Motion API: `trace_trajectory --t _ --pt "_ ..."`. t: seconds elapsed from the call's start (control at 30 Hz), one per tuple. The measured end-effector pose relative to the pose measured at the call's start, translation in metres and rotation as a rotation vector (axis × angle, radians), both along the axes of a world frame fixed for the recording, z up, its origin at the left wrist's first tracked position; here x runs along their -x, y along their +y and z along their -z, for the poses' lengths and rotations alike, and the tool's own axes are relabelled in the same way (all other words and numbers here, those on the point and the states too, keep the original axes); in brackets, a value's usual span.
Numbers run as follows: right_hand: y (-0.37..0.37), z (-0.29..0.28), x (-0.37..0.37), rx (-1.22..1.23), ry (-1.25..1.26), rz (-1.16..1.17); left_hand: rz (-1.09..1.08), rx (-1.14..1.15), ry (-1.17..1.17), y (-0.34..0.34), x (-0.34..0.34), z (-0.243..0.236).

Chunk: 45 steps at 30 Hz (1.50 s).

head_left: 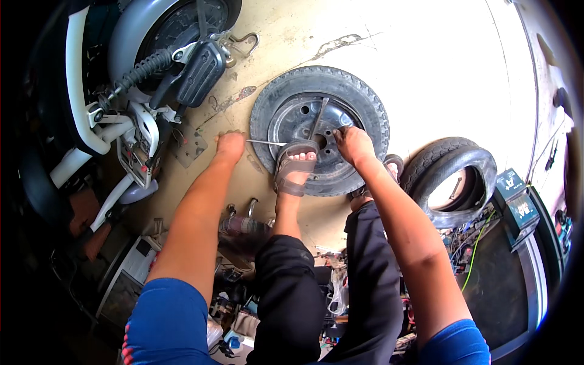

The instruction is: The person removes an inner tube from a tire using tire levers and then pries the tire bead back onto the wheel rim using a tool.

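A black tire on a dark steel rim (292, 112) lies flat on the floor in front of me. My left sandalled foot (297, 167) presses on its near left part. Beside the tire's left edge, my left hand (230, 146) is closed round a thin metal tire lever (266, 142), whose far end reaches the rim by my foot. My right hand (354, 146) is over the right side of the rim, fingers curled together; what they hold, if anything, is hidden. A second flat metal lever (319, 117) slants across the rim, its lower end at my foot.
Left of me stands a white-framed scooter with a shock absorber (143, 73) and a wheel (176, 36). A loose tire (450, 179) lies to the right, next to a dark box (517, 204). Tools and clutter (243, 304) spread around my legs.
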State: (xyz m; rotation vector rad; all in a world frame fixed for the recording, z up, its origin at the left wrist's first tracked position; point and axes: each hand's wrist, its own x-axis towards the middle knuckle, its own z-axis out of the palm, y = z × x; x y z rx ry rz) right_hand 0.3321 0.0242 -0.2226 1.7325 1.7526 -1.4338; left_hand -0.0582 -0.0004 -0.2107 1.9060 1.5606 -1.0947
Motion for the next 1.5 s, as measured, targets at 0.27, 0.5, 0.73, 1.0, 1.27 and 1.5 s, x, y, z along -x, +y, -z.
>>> trace_trajectory --t 0.27,0.5,0.73,1.0,1.27,1.5 --pt "-0.051 -0.091 -0.016 -0.151 0.354 0.24 -1.231 -0.101 -0.728 -0.014 -0.1 -0.071" --pt "-0.052 -0.113 -0.026 -0.292 0.049 0.368 -1.649 0.197 -1.064 -0.004 -0.314 -0.075" --pt "-0.008 -0.115 -0.156 0.096 0.354 0.594 -0.396 -0.368 -0.304 0.09 -0.26 -0.039" --pt "0.087 -0.063 -0.199 0.437 0.34 0.429 -0.307 -0.087 -0.106 0.138 -0.231 0.014" --pt "0.158 -0.048 -0.218 0.231 0.347 0.001 -0.374 -0.019 -0.074 0.147 -0.242 0.009" --pt "0.124 -0.084 -0.196 -0.308 0.358 -0.288 -0.431 0.039 -0.041 0.15 -0.239 0.002"
